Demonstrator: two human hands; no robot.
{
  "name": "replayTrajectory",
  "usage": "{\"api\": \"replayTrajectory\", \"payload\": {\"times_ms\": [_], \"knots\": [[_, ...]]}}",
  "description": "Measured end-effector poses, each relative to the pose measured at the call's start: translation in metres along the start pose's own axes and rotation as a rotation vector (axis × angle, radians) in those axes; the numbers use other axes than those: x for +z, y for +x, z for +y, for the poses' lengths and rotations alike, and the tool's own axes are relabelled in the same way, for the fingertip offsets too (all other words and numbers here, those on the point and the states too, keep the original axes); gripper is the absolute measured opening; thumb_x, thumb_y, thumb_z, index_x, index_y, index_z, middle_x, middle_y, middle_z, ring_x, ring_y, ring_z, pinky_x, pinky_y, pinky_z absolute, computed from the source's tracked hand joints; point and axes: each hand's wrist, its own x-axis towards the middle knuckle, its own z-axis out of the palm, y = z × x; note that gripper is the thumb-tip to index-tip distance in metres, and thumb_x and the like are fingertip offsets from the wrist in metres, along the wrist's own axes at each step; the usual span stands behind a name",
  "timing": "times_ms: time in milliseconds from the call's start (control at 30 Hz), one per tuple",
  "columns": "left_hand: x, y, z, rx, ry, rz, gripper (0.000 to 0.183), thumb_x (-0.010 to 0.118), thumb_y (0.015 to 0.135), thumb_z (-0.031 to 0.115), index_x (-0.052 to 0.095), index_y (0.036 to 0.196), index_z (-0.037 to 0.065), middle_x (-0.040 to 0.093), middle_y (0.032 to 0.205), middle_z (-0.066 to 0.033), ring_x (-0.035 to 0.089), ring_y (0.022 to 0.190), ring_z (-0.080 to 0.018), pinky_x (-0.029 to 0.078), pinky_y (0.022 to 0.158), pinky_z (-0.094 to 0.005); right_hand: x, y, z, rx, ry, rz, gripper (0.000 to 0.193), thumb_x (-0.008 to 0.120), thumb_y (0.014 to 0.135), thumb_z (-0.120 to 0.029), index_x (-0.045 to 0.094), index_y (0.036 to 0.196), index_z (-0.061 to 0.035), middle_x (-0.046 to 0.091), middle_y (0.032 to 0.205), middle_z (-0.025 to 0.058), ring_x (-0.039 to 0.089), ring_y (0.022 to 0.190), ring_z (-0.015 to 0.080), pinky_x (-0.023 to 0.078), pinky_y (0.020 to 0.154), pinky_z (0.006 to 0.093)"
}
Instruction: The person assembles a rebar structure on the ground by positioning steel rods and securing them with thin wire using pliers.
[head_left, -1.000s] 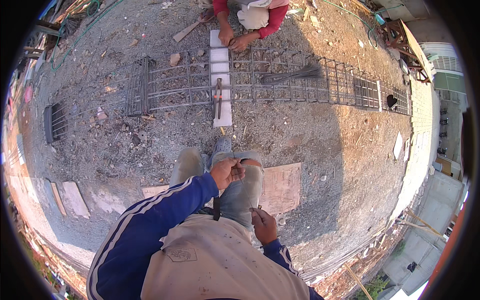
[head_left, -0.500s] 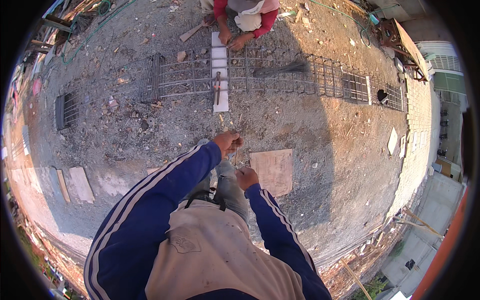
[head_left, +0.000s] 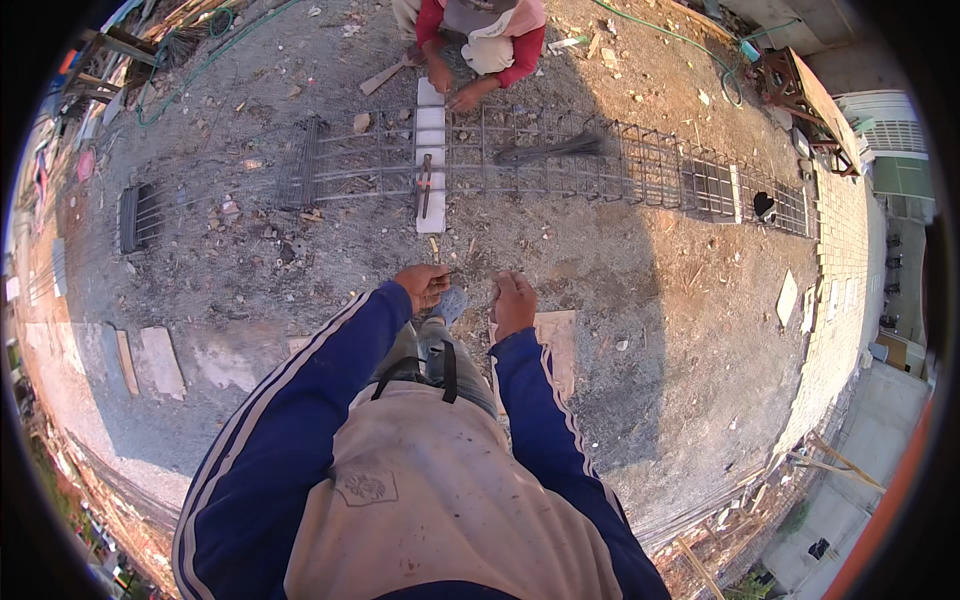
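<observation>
L hand (head_left: 425, 287) & R hand (head_left: 514, 300) held fwd of torso (head_left: 450, 490), approx. level, gap betw. them. L arm (head_left: 300, 400) angled inward, fingers (head_left: 436, 283) curled, pointed R. R arm (head_left: 548, 420) extended fwd, fingers bent together. Grip detail not resolved.

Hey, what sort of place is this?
Most likely an outdoor building site: a long rebar cage stretches over gravelly ground, a bundle of thin dark wire rests on it, and pincers lie on a white board.

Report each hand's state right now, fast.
Left hand: pinched closed, apparently on a thin wire.
Right hand: fingers curled closed; whether it holds anything cannot be told.
</observation>
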Motion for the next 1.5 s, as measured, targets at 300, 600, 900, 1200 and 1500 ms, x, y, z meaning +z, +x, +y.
{"api": "replayTrajectory", "payload": {"times_ms": [300, 600, 900, 1200, 1500], "knots": [[-0.015, 0.026, -0.003, -0.050, -0.050, -0.122, 0.015, 0.064, 0.089, 0.030, 0.062, 0.090, 0.015, 0.063, 0.087, 0.0015, 0.061, 0.089, -0.0165, 0.047, 0.078, -0.0392, 0.022, -0.014, -0.056, -0.069, 0.063, 0.000, 0.024, 0.052, 0.084, -0.021, 0.063, 0.086, 0.0001, 0.065, 0.086, 0.0235, 0.063, 0.085, 0.0388, 0.048, 0.075, 0.0435], [0.002, 0.019, 0.047, -0.030, 0.192, -0.228, 0.026, 0.068, 0.087, 0.032, 0.059, 0.080, 0.008, 0.065, 0.078, -0.0064, 0.065, 0.073, -0.0173, 0.056, 0.070, -0.0348, 0.050, -0.017, -0.089, -0.117, -0.148, -0.082, 0.026, 0.055, 0.084, -0.025, 0.060, 0.085, 0.0008, 0.065, 0.078, 0.0216, 0.064, 0.077, 0.0381, 0.050, 0.070, 0.0445], [-0.014, 0.003, 0.103, -0.131, 0.336, -0.223, 0.025, 0.061, 0.091, 0.034, 0.060, 0.084, 0.010, 0.064, 0.081, -0.0020, 0.064, 0.081, -0.0171, 0.053, 0.069, -0.0335, 0.102, -0.034, -0.143, -0.220, -0.345, -0.236, 0.025, 0.054, 0.086, -0.024, 0.064, 0.087, -0.0009, 0.065, 0.081, 0.0221, 0.063, 0.080, 0.0372, 0.048, 0.073, 0.0427], [-0.025, 0.020, 0.126, -0.057, 0.199, -0.315, 0.018, 0.054, 0.095, 0.025, 0.063, 0.097, 0.009, 0.065, 0.090, -0.0023, 0.063, 0.088, -0.0163, 0.051, 0.074, -0.0350, 0.119, -0.012, -0.106, -0.178, -0.586, -0.272, 0.028, 0.054, 0.086, -0.025, 0.063, 0.087, 0.0013, 0.064, 0.080, 0.0223, 0.063, 0.078, 0.0365, 0.049, 0.074, 0.0427], [-0.015, 0.014, 0.145, -0.091, 0.287, -0.312, 0.022, 0.060, 0.092, 0.029, 0.064, 0.084, 0.008, 0.065, 0.080, -0.0034, 0.063, 0.072, -0.0158, 0.054, 0.064, -0.0326, 0.093, 0.022, -0.048, 0.023, -0.773, 0.088, 0.027, 0.054, 0.088, -0.025, 0.061, 0.088, 0.0012, 0.064, 0.082, 0.0222, 0.062, 0.080, 0.0392, 0.048, 0.071, 0.0416]]}}
